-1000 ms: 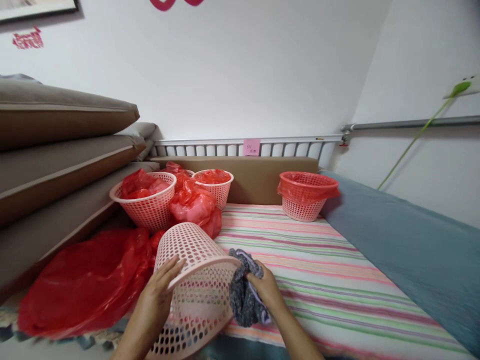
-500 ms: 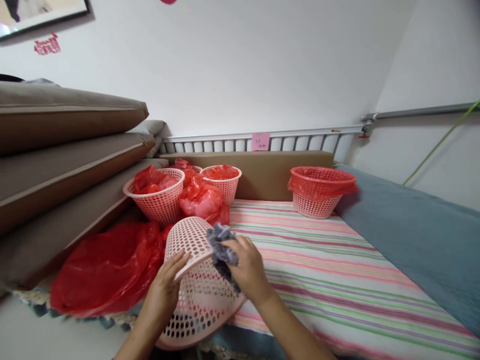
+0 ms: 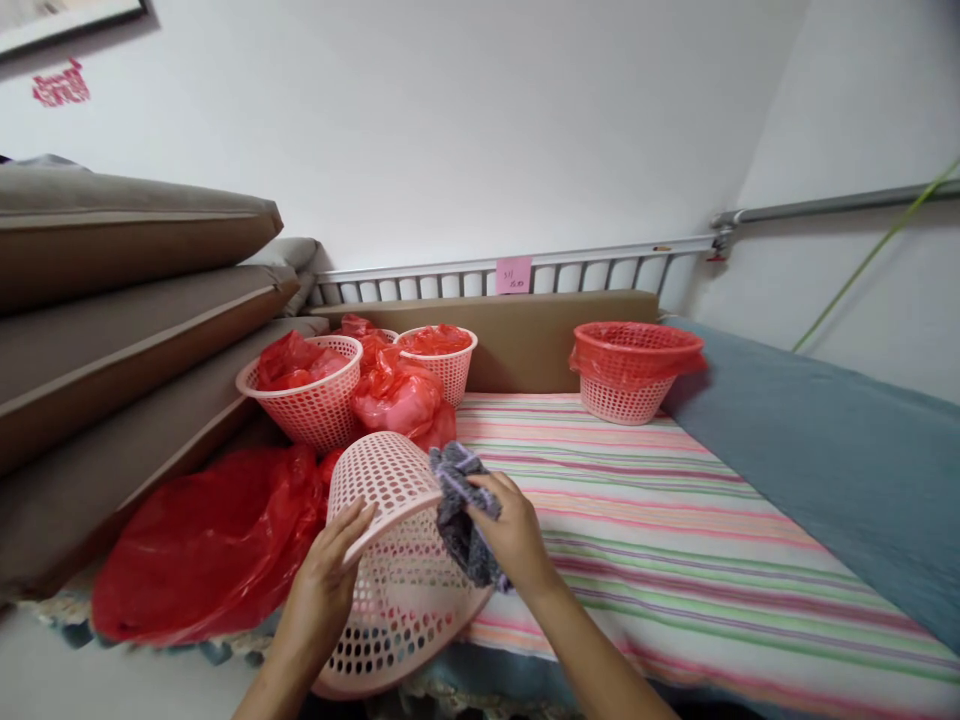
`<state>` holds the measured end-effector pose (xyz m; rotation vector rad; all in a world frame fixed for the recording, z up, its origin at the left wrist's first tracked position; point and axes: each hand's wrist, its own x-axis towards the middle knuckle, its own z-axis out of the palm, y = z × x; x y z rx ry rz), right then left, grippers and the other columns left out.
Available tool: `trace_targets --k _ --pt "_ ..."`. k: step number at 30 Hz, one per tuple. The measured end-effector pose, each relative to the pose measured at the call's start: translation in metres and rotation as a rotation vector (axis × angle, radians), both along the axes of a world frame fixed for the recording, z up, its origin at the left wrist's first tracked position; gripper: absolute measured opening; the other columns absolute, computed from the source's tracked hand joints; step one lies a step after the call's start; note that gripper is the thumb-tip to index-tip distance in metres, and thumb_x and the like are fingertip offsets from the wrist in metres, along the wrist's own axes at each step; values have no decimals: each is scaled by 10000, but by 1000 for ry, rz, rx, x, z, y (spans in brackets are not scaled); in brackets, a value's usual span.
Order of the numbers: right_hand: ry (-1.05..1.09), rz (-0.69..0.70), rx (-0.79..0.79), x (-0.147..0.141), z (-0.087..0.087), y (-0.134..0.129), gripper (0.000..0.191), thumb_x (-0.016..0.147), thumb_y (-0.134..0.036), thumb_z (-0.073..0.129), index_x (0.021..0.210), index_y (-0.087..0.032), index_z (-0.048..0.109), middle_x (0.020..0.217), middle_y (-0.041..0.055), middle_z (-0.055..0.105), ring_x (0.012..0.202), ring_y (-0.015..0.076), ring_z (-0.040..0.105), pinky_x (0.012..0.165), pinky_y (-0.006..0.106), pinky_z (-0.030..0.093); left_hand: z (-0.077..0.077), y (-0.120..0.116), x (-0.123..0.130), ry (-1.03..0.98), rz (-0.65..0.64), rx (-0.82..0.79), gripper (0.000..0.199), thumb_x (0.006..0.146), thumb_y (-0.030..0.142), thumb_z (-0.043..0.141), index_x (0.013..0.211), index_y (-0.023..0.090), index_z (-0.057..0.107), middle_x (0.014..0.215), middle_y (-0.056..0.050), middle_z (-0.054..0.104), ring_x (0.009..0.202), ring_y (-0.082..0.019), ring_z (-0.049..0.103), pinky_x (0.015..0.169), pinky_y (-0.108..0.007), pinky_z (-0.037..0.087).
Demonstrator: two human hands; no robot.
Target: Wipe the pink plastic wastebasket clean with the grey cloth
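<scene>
A pale pink perforated basket (image 3: 386, 480) lies tilted on its side at the near edge of the striped bed, its open mouth toward me. My left hand (image 3: 326, 585) grips its rim on the left. My right hand (image 3: 510, 530) holds a crumpled grey cloth (image 3: 459, 505) pressed against the basket's right rim and outer wall. Part of the cloth hangs down inside the mouth.
A large red plastic bag (image 3: 202, 545) lies left of the basket. Behind stand two pink baskets (image 3: 315, 395) lined with red bags and a loose red bag (image 3: 401, 395). A lined red basket (image 3: 634, 370) sits at the back. Brown cushions (image 3: 127, 300) stack on the left; a blue cover (image 3: 817, 450) lies right.
My right hand carried the grey cloth from the basket's lower right up over its rim, then slid it slightly back to the right. My left hand kept its grip on the rim.
</scene>
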<state>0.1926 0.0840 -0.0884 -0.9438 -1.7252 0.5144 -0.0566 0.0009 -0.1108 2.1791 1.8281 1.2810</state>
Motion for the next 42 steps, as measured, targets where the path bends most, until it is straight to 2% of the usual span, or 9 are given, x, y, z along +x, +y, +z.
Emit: trace_targets --k 6,9,13,16,19,21,28,37,42 --pt "210 -135 -429 41 -71 27 360 614 -319 592 941 -182 655 913 70 707 865 261 641 843 386 467 -1 3 0 -89 3 -33 373 867 301 470 1216 272 596 1336 -85 570 1270 -255 479 1058 -529 366" --pt "276 -49 -485 43 -82 26 367 587 -319 583 916 -168 643 859 67 715 814 259 653 799 377 490 7 1 1 -142 15 -43 360 854 335 505 1193 283 613 1326 -74 580 1264 -261 487 1065 -526 356" --pt "263 -116 -345 46 -53 24 437 616 -364 599 1002 -160 623 967 84 693 893 251 635 853 387 470 2 -4 10 -300 39 -38 390 856 372 528 1229 267 575 1344 -68 567 1273 -255 478 1088 -488 331" --pt "181 -198 -156 61 -25 25 400 679 -388 589 1019 -180 624 1016 79 665 958 239 604 895 386 443 -23 -4 26 -471 80 -44 456 861 411 521 1270 211 526 1321 -103 583 1252 -273 501 1053 -471 384" --pt "90 -230 -43 80 -17 27 321 721 -357 562 994 -204 632 1014 63 653 980 226 590 909 376 431 -40 -2 42 -453 61 -39 449 872 396 505 1281 212 518 1353 -101 556 1293 -273 454 1061 -462 375" --pt "86 -268 -51 90 -23 26 324 724 -349 555 1002 -197 624 1000 63 652 957 222 595 894 369 441 -33 4 47 -335 1 -41 449 866 372 522 1294 237 510 1388 -90 523 1312 -267 429 1074 -475 354" --pt "50 -202 -9 88 -36 16 282 757 -330 561 992 -188 624 959 58 648 931 210 599 873 348 452 45 44 59 74 -209 -88 451 802 169 550 1248 229 575 1345 -101 564 1274 -260 478 1073 -508 360" --pt "-236 -128 217 39 22 -7 270 755 -172 563 1009 -229 637 966 51 606 928 208 542 801 324 432 25 49 55 52 -260 -74 575 732 -19 413 1240 187 586 1357 -123 547 1303 -274 439 1083 -555 337" --pt "-576 52 382 -17 54 -37 264 769 -139 546 985 -254 648 926 39 581 905 211 485 780 344 352 29 44 63 -140 -256 -24 272 884 220 539 1150 209 599 1248 -88 597 1105 -233 582 938 -461 487"
